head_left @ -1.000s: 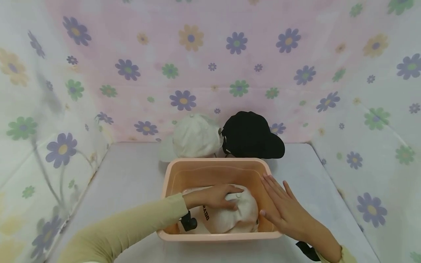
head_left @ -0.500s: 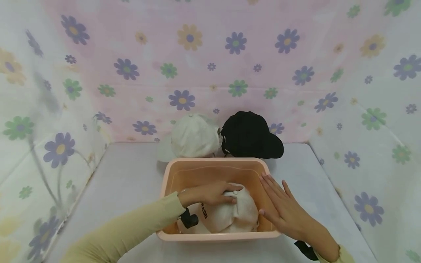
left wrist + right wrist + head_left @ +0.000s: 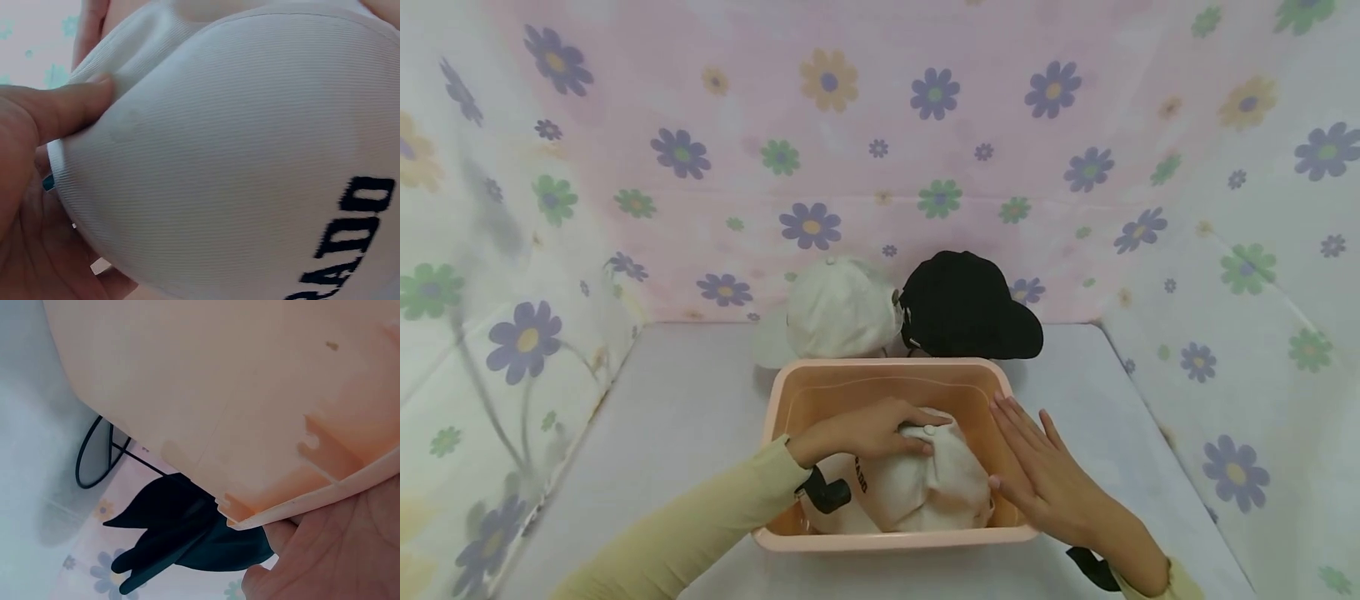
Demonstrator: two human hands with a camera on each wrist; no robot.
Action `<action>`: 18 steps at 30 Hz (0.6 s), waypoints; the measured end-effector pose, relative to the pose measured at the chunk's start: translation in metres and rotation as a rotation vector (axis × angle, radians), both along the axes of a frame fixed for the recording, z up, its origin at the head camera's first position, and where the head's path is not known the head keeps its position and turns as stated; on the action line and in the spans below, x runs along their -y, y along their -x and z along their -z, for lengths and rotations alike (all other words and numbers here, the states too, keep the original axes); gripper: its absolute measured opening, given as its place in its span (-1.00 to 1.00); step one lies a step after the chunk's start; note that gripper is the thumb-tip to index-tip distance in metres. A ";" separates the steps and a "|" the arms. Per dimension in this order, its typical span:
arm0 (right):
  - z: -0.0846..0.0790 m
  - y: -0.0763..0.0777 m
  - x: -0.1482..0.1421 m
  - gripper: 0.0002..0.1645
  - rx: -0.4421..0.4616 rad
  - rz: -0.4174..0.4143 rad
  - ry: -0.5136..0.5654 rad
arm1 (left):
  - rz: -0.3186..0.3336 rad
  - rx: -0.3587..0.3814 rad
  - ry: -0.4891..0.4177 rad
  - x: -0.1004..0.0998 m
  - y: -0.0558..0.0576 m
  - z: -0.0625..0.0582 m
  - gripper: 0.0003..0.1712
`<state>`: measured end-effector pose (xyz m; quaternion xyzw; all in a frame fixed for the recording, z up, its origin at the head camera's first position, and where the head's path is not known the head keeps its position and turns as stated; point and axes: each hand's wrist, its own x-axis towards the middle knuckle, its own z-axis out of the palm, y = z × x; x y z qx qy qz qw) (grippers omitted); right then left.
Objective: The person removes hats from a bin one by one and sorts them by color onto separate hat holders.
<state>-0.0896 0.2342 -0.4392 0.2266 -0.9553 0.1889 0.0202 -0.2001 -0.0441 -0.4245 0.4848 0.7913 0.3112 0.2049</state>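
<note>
A cream baseball cap (image 3: 951,475) with dark lettering lies in a peach plastic basin (image 3: 891,542). My left hand (image 3: 868,429) grips its crown near the top button. In the left wrist view the thumb (image 3: 75,109) presses a fold into the cloth, and the other fingers lie on the far side of the cap (image 3: 237,125). My right hand (image 3: 1052,475) rests with straight fingers along the right rim of the basin. From the right wrist, the palm (image 3: 350,550) shows against the outer edge of the basin (image 3: 187,375).
Behind the basin a white cap (image 3: 838,308) and a black cap (image 3: 966,308) stand back to back, on stands with thin black wire (image 3: 87,453). The white table (image 3: 692,392) is enclosed by flower-printed cloth walls (image 3: 880,175).
My left hand has drawn slightly up and left, and the crown of the cream cap has risen a little with it. The right hand stays on the rim.
</note>
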 end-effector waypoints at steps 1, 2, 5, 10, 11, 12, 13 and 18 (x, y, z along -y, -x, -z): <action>0.000 -0.001 0.000 -0.03 0.002 0.001 -0.003 | 0.004 0.007 -0.009 0.000 0.000 0.000 -0.46; 0.000 -0.001 -0.001 -0.03 0.005 0.003 -0.005 | 0.007 0.012 -0.015 0.000 0.000 0.000 -0.47; 0.000 -0.002 -0.001 -0.02 0.004 0.003 -0.004 | 0.010 0.027 -0.034 0.002 0.001 -0.001 -0.49; 0.000 -0.001 -0.002 -0.04 -0.007 -0.014 -0.003 | 0.005 0.040 -0.078 0.006 0.003 -0.007 -0.52; 0.000 -0.001 -0.002 -0.04 -0.004 -0.014 -0.003 | 0.003 0.042 -0.086 0.007 0.004 -0.009 -0.52; 0.001 -0.001 -0.003 -0.04 -0.008 -0.017 -0.004 | 0.006 0.042 -0.096 0.008 0.004 -0.011 -0.52; 0.001 -0.001 -0.003 -0.04 -0.006 -0.016 -0.004 | 0.011 0.041 -0.106 0.009 0.004 -0.013 -0.52; 0.002 0.000 -0.004 -0.04 -0.030 -0.024 -0.003 | 0.026 0.005 -0.126 0.013 0.005 -0.023 -0.52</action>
